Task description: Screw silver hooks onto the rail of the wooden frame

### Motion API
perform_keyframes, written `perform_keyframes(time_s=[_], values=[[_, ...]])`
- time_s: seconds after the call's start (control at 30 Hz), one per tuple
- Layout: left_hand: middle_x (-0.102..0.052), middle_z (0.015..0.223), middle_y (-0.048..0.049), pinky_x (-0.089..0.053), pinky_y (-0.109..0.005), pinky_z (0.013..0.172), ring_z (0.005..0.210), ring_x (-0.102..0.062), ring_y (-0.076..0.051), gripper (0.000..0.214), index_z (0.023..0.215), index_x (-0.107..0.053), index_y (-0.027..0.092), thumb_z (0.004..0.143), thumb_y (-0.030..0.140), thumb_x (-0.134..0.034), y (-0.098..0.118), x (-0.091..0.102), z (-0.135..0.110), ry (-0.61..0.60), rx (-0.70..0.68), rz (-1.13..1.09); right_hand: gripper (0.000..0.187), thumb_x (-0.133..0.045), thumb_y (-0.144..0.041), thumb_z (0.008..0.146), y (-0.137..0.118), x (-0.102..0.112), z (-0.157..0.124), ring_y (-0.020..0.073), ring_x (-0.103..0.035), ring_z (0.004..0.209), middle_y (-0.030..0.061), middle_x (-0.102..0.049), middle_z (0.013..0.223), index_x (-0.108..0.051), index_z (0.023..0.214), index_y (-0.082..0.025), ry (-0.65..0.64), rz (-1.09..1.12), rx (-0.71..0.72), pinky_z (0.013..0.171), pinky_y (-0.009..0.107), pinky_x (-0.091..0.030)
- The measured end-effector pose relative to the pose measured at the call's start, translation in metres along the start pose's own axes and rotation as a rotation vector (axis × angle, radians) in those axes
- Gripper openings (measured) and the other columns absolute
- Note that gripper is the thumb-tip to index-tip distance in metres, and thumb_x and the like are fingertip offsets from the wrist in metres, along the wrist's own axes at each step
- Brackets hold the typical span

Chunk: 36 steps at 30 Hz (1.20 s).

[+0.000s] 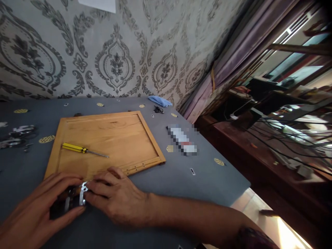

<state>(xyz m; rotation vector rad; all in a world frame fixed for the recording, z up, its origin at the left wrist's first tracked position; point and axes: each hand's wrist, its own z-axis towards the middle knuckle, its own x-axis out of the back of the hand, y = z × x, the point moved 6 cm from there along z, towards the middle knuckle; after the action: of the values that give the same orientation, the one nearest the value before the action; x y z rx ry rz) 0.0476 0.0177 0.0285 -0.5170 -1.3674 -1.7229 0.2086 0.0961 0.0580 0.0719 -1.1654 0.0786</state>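
Observation:
A wooden cabinet door [103,136] lies flat on the grey-covered table. At its near left edge sits a shiny metal cabinet hinge [83,193]. My left hand [49,204] curls around the hinge from the left, thumb below and fingers above. From the right, my right hand [116,193] closes its fingertips on the same hinge. Fingers hide part of the hinge and the door edge under it. On the door's panel rests a screwdriver [84,150] with a yellow handle, its tip toward the right. Small holes show along the near edge, right of my right hand.
Several loose metal hinges [19,135] and small screws lie at the left. Past the door's right side are a blue cloth [160,101], a small dark bunch of keys [158,109] and a pixelated flat object [183,140]. The patterned wall [116,58] borders the table's back.

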Motion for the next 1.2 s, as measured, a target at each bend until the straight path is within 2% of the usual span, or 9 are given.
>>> perform_keyframes(time_s=[0.13, 0.27, 0.37, 0.47, 0.63, 0.9, 1.2], values=[[-0.067, 0.109, 0.0003, -0.055, -0.047, 0.084, 0.101, -0.065, -0.033, 0.035, 0.114, -0.058, 0.039, 0.084, 0.055, -0.065, 0.006, 0.001, 0.003, -0.009, 0.026, -0.007, 0.032, -0.041, -0.018, 0.104, 0.003, 0.000, -0.001, 0.0192, -0.051, 0.121, -0.0005, -0.068, 0.130, -0.067, 0.122, -0.017, 0.049, 0.000, 0.005, 0.101, 0.037, -0.042], [-0.067, 0.111, 0.0009, -0.056, -0.041, 0.083, 0.100, -0.066, -0.029, 0.043, 0.120, -0.058, 0.037, 0.081, 0.049, -0.072, 0.021, 0.004, 0.007, -0.126, -0.041, 0.002, 0.028, -0.045, -0.019, 0.103, 0.005, -0.001, -0.001, 0.0205, -0.052, 0.119, 0.0015, -0.070, 0.126, -0.068, 0.119, -0.014, 0.092, 0.054, 0.007, 0.101, 0.037, -0.042], [-0.066, 0.113, -0.0029, -0.055, -0.041, 0.087, 0.105, -0.064, -0.028, 0.037, 0.117, -0.059, 0.030, 0.085, 0.044, -0.071, 0.030, 0.012, 0.012, -0.172, 0.058, -0.002, 0.027, -0.046, -0.019, 0.103, 0.004, 0.000, -0.001, 0.0229, -0.054, 0.115, 0.0046, -0.072, 0.121, -0.068, 0.116, -0.011, 0.160, 0.121, 0.009, 0.102, 0.040, -0.041], [-0.064, 0.116, -0.0051, -0.054, -0.042, 0.092, 0.108, -0.063, -0.027, 0.039, 0.115, -0.058, 0.025, 0.083, 0.042, -0.073, 0.035, 0.016, 0.015, -0.236, 0.164, -0.066, 0.027, -0.046, -0.017, 0.103, 0.005, -0.003, 0.000, 0.0241, -0.054, 0.117, 0.0082, -0.071, 0.122, -0.068, 0.116, -0.010, 0.154, 0.173, -0.016, 0.104, 0.042, -0.039], [-0.061, 0.125, -0.0075, -0.053, -0.044, 0.098, 0.116, -0.062, -0.027, 0.055, 0.123, -0.052, 0.025, 0.077, 0.037, -0.079, 0.030, 0.026, 0.015, -0.226, 0.293, -0.201, 0.027, -0.046, -0.014, 0.101, 0.006, -0.002, 0.001, 0.0238, -0.055, 0.116, 0.0073, -0.072, 0.120, -0.068, 0.117, -0.013, 0.164, 0.192, -0.012, 0.103, 0.043, -0.041], [-0.060, 0.121, -0.0050, -0.049, -0.045, 0.098, 0.118, -0.054, -0.026, 0.044, 0.114, -0.057, 0.025, 0.079, 0.033, -0.081, 0.039, 0.026, 0.018, -0.307, 0.135, -0.011, 0.026, -0.048, -0.014, 0.100, 0.006, -0.002, 0.002, 0.0235, -0.056, 0.116, 0.0071, -0.073, 0.119, -0.068, 0.116, -0.013, 0.177, 0.197, -0.018, 0.102, 0.042, -0.041], [-0.059, 0.116, -0.0026, -0.047, -0.040, 0.093, 0.113, -0.053, -0.024, 0.037, 0.109, -0.055, 0.023, 0.081, 0.024, -0.080, 0.040, 0.025, 0.018, -0.347, 0.106, 0.032, 0.028, -0.046, -0.014, 0.101, 0.006, -0.002, 0.002, 0.0231, -0.056, 0.116, 0.0073, -0.073, 0.118, -0.068, 0.117, -0.013, 0.192, 0.190, -0.012, 0.102, 0.041, -0.041]])
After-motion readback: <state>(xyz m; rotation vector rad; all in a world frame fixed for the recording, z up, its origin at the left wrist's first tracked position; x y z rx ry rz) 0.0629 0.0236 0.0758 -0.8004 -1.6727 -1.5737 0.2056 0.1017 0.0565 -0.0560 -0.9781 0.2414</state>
